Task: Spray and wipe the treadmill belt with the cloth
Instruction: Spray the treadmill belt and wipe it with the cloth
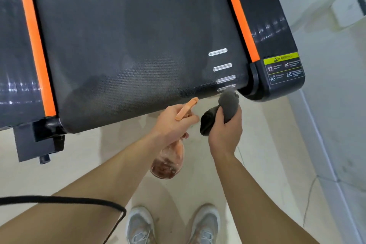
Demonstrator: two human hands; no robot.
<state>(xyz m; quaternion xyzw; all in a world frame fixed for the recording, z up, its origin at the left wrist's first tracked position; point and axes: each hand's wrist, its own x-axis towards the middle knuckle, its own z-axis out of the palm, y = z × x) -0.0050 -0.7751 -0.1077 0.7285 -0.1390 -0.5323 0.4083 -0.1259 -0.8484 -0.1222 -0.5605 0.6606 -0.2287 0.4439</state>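
A thin black cable (pixel 59 200) is looping across the lower left. The dark grey textured treadmill belt (pixel 128 45), edged by orange strips, is filling the upper view. Just off its near edge, the left hand (pixel 170 123) is gripping a clear spray bottle with an orange trigger head (pixel 168 160), fingers curled round its neck and nozzle pointing at the belt. Beside it, the right hand (pixel 225 130) is clutching a bunched dark grey cloth (pixel 227 105) by the belt's near right corner, close to a yellow-and-black warning sticker (pixel 283 69).

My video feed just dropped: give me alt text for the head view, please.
Seen from above, the left hand grips an orange spray bottle and the right hand holds a bunched grey cloth, both at the near end of the black treadmill belt. Grey trainers stand on pale floor.
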